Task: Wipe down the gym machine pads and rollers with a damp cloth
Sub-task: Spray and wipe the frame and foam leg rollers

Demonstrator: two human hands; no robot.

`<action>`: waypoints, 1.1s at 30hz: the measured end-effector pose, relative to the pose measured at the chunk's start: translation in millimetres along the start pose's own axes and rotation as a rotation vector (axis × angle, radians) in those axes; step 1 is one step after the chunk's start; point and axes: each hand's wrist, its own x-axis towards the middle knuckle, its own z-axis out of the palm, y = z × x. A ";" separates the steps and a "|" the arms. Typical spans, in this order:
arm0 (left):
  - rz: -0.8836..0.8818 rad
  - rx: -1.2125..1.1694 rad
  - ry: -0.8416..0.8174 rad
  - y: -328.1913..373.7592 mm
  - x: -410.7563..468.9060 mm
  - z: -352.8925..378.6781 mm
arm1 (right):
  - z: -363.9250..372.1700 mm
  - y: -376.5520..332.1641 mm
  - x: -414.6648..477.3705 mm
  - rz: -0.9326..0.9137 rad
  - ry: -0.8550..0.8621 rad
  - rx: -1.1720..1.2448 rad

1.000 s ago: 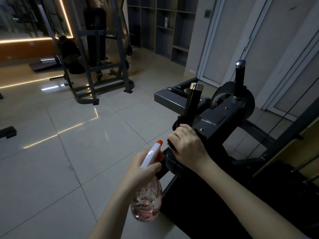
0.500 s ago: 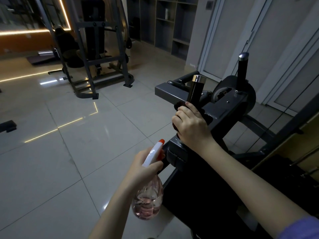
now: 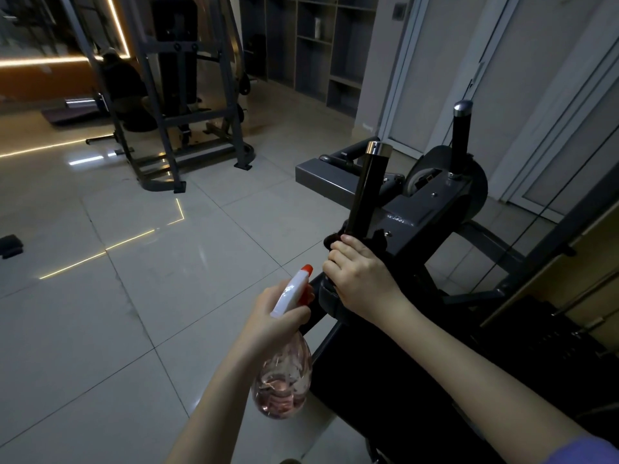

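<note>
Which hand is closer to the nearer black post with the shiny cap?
Right. The right hand grips a dark cloth at the base of the black post; the left hand is lower and apart, holding the spray bottle.

Dim indoor light throughout. An orange LED strip (image 3: 43, 61) at ten o'clock glows brightest, and the glossy floor tiles (image 3: 167, 296) mirror it as thin bright lines. The gym machine (image 3: 418, 209) at four o'clock sinks into near-black shadow. Wide-angle distortion bows the door frames (image 3: 407, 61) at one o'clock; fine detail is soft
</note>
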 end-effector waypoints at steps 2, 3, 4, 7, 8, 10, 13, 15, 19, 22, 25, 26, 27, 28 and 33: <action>0.007 -0.014 -0.015 0.6 -0.7 0.1 | 6.0 -7.7 -8.2 0.004 -0.024 0.016; 0.011 -0.020 -0.019 0.9 -0.9 0.3 | 7.5 -10.9 -10.8 0.017 -0.025 0.026; 0.014 -0.020 -0.020 1.2 -1.2 0.7 | 8.4 -12.2 -11.9 0.032 -0.018 0.035; 0.006 -0.005 -0.018 -0.4 -2.6 1.5 | 7.7 -11.5 -13.9 0.053 0.015 0.060; -0.004 -0.002 -0.014 -1.5 -3.0 1.1 | 6.5 -11.8 -16.2 0.080 0.033 0.090; -0.025 -0.010 -0.004 -2.2 -3.4 -0.4 | 0.2 -16.5 -22.5 0.249 0.134 0.228; -0.048 -0.004 0.013 1.5 -2.9 -0.4 | -21.6 -19.4 -22.9 0.757 0.415 0.480; -0.063 0.004 0.020 2.4 -0.2 1.4 | -26.9 -13.9 -11.4 1.120 0.481 0.728; -0.068 0.019 0.011 0.1 7.3 6.3 | -14.7 0.5 -10.7 0.997 0.002 0.743; -0.101 -0.005 0.016 1.7 8.9 8.7 | -19.8 24.1 -16.1 0.870 -0.224 0.795; -0.112 -0.017 0.006 3.3 10.1 11.1 | -17.0 45.0 -0.9 0.933 -0.344 0.860; -0.116 -0.020 0.009 4.1 10.6 11.3 | -13.7 48.2 7.3 0.972 -0.381 0.875; -0.120 -0.015 0.009 3.3 11.4 10.8 | -12.0 49.3 14.3 1.004 -0.418 0.865; -0.119 -0.015 0.004 3.2 11.8 10.2 | -9.7 48.0 18.2 1.030 -0.441 0.871; -0.126 -0.019 0.007 -2.6 12.8 6.2 | 4.4 22.6 -1.4 1.173 -0.050 0.882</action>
